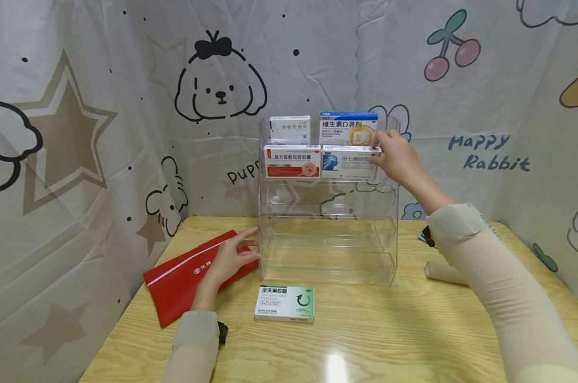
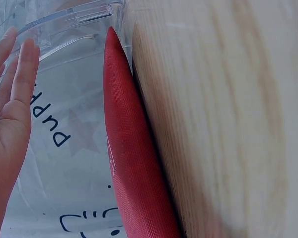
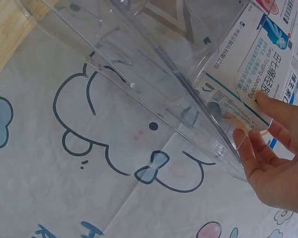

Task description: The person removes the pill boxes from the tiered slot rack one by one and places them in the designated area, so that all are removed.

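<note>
A clear acrylic tiered rack (image 1: 327, 234) stands on the table. My right hand (image 1: 400, 155) pinches the right end of a white medicine box (image 1: 348, 164) with a blue picture, thumb on its front, at the rack's second tier. Left of that box sits a red-and-white medicine box (image 1: 292, 161). Behind them on the top tier are a white box (image 1: 290, 129) and a blue-and-yellow vitamin D box (image 1: 347, 126). My left hand (image 1: 230, 259) is at the rack's left side, fingers extended, above a red zip pouch (image 1: 178, 287); the left wrist view shows the fingers nearly straight.
A green-and-white medicine box (image 1: 284, 304) lies flat on the wooden table (image 1: 365, 340) in front of the rack. To the right, a pale cylinder (image 1: 444, 272) lies partly behind my right sleeve. A printed curtain (image 1: 298, 69) hangs behind and at both sides.
</note>
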The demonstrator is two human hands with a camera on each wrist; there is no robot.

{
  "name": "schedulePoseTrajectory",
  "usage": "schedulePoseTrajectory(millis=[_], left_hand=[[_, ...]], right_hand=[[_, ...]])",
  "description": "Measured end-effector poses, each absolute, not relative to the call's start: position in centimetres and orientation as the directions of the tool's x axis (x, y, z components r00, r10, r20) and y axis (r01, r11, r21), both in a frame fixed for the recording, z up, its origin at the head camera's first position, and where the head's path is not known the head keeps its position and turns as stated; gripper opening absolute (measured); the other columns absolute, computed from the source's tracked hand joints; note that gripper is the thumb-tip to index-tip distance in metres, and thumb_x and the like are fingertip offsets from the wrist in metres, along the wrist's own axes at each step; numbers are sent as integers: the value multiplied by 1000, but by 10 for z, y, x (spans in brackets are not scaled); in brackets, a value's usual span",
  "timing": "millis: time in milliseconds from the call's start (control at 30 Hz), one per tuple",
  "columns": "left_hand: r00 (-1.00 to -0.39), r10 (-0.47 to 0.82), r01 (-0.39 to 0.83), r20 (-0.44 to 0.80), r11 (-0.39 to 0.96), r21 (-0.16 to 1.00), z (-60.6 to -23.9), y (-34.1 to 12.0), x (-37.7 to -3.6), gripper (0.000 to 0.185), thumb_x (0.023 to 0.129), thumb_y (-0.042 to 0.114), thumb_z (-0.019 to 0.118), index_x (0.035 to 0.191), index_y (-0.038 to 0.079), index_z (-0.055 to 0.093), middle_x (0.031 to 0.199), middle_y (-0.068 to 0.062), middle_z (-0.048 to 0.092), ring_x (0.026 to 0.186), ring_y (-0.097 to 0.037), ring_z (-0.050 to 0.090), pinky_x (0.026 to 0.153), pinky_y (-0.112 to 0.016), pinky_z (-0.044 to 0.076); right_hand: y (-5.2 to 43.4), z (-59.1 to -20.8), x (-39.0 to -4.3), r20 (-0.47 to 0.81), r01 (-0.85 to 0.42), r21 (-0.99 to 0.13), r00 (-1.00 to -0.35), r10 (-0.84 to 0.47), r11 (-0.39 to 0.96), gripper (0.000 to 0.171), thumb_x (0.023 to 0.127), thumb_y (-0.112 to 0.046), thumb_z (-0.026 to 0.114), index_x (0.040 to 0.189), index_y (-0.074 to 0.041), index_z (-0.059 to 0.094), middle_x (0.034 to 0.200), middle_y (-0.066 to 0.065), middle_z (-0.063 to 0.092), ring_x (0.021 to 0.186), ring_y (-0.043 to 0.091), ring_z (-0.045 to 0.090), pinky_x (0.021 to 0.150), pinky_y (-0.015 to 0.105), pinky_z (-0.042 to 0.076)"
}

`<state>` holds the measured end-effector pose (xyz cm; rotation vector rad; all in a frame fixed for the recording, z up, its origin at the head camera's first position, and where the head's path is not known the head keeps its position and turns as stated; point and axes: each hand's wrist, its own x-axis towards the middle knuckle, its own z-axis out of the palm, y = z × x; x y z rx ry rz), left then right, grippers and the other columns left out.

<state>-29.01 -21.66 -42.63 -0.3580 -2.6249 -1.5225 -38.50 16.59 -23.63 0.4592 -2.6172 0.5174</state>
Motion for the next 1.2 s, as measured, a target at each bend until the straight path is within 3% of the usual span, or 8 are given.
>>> schedulePoseTrajectory(millis=[233, 600, 967, 1200], left_hand=[[-964, 176, 258, 198, 455, 852, -423, -218, -287, 70, 85, 9, 74, 148, 15, 44, 138, -18, 58, 123, -38, 59, 98, -45, 53], [-969, 169, 240, 181, 469, 850, -404, -208, -273, 68, 86, 1, 70, 148, 6, 42, 137, -24, 56, 124, -43, 57, 99, -49, 51], [-967, 169, 250, 192, 465, 850, -423, -217, -286, 70, 85, 9, 74, 148, 15, 44, 138, -17, 58, 123, -37, 60, 97, -43, 54], [-965, 170, 256, 198, 460, 850, -424, -218, -288, 70, 86, 8, 73, 148, 13, 42, 136, -20, 59, 122, -39, 60, 97, -45, 53]], right_hand=[[168, -236, -387, 504, -455, -374, -831, -234, 809, 22, 90, -5, 67, 106, 2, 53, 106, 23, 50, 97, 37, 50, 82, 48, 48], [174, -236, -393, 606, -576, -405, -751, -263, 710, 21, 88, 2, 67, 105, 7, 56, 108, 24, 49, 102, 40, 59, 91, 51, 55], [178, -232, -393, 660, -656, -332, -675, -330, 677, 17, 89, 4, 65, 104, 7, 57, 107, 23, 47, 100, 35, 57, 87, 50, 57], [181, -228, -392, 680, -697, -281, -630, -375, 660, 15, 89, 4, 66, 103, 5, 60, 105, 22, 48, 98, 35, 59, 87, 50, 57]])
